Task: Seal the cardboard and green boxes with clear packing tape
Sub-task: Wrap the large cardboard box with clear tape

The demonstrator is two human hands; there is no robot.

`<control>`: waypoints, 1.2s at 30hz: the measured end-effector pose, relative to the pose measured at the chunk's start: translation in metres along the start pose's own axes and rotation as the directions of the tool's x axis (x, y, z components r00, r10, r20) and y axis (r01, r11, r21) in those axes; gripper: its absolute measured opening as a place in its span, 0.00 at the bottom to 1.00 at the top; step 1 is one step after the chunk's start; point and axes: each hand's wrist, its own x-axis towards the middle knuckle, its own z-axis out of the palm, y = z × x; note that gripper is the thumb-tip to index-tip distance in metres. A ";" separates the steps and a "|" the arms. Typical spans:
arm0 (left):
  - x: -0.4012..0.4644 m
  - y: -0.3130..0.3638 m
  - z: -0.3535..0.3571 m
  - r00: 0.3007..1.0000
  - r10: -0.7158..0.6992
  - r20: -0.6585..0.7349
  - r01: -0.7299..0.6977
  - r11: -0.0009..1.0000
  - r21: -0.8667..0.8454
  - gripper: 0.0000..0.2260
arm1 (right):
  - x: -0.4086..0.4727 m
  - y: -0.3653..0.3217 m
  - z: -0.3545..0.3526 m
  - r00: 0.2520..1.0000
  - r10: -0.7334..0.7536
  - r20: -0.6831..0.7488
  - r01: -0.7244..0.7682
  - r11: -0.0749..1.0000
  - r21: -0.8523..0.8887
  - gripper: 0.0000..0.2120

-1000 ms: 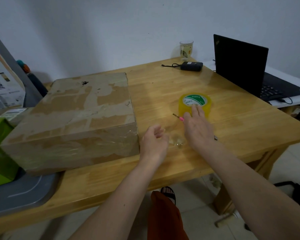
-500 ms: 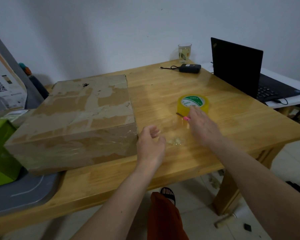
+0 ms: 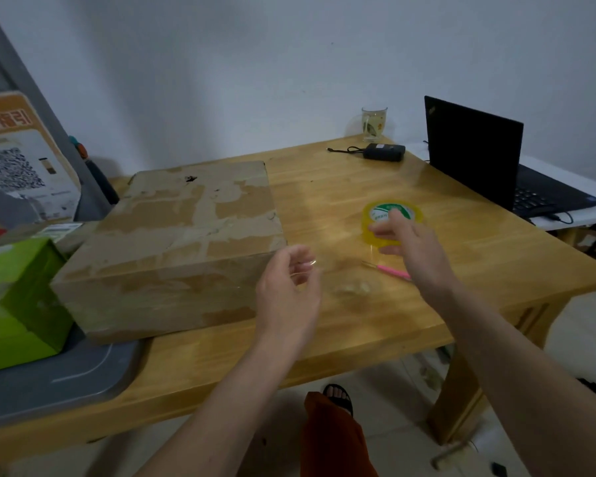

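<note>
A worn cardboard box (image 3: 186, 242) lies flat on the wooden table (image 3: 341, 187), its near side glossy with clear tape. The green box (image 3: 18, 297) stands at the far left on a grey tray. A yellow roll of clear tape (image 3: 391, 215) with a green and white label lies flat right of centre. My right hand (image 3: 410, 246) reaches over the roll's near side, its spread fingers touching it. My left hand (image 3: 289, 287) hovers by the cardboard box's near right corner, fingers loosely curled, with nothing plainly in it.
A pink-handled tool (image 3: 389, 270) and a crumpled wad of clear tape (image 3: 353, 287) lie between my hands. A black laptop (image 3: 475, 156) stands open at the right. At the back are a glass (image 3: 374, 123) and a black adapter (image 3: 384, 152). The grey tray (image 3: 66, 373) overhangs the front left.
My right hand has left the table beside the pink tool and moved forward onto the tape roll. My left hand has risen slightly near the box corner.
</note>
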 end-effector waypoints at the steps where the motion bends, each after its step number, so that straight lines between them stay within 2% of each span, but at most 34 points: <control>1: 0.000 0.003 -0.006 1.000 0.001 0.001 -0.001 1.000 -0.007 0.11 | -0.004 -0.013 0.004 0.998 0.022 0.054 -0.028 0.993 0.114 0.23; 3: 0.000 0.007 -0.020 1.000 0.009 0.004 -0.009 1.000 -0.011 0.10 | -0.012 -0.033 0.016 0.991 -0.015 0.131 -0.001 0.993 0.120 0.20; 6: 0.004 0.013 -0.043 1.000 0.027 -0.015 -0.027 1.000 0.000 0.08 | -0.014 -0.054 0.037 0.996 -0.070 0.060 0.055 0.974 0.219 0.05; 8: 0.009 0.015 -0.061 0.998 0.037 -0.050 -0.037 0.999 0.007 0.08 | -0.014 -0.069 0.054 0.994 -0.106 0.007 0.099 0.949 0.299 0.06; 10: 0.017 0.018 -0.081 0.996 0.032 -0.088 -0.033 0.999 -0.014 0.08 | -0.013 -0.085 0.072 0.990 -0.140 -0.014 0.138 0.944 0.298 0.06; 18: 0.070 0.022 -0.168 0.985 -0.101 -0.139 0.083 0.988 -0.131 0.07 | 0.015 -0.148 0.150 0.986 -0.166 0.030 0.151 0.948 0.281 0.11; 23: 0.135 0.023 -0.199 0.971 -0.111 -0.213 0.087 0.989 -0.120 0.06 | 0.077 -0.175 0.201 0.973 -0.229 0.010 0.227 0.969 0.095 0.13; 27: 0.193 0.007 -0.205 0.961 -0.164 -0.223 0.172 0.985 0.018 0.05 | 0.128 -0.173 0.237 0.981 -0.193 0.035 0.194 0.980 -0.049 0.14; 29: 0.223 -0.006 -0.205 0.949 -0.198 -0.245 0.221 0.973 0.070 0.09 | 0.149 -0.168 0.252 0.983 -0.180 0.036 0.183 0.975 -0.129 0.14; 32: 0.261 -0.029 -0.200 0.930 -0.237 -0.282 0.277 0.954 0.111 0.10 | 0.173 -0.160 0.269 0.985 -0.163 0.064 0.175 0.943 -0.283 0.11; 36: 0.291 -0.060 -0.189 0.931 -0.134 -0.340 0.246 0.918 0.310 0.16 | 0.198 -0.143 0.293 0.971 -0.203 0.124 0.238 0.850 -0.470 0.12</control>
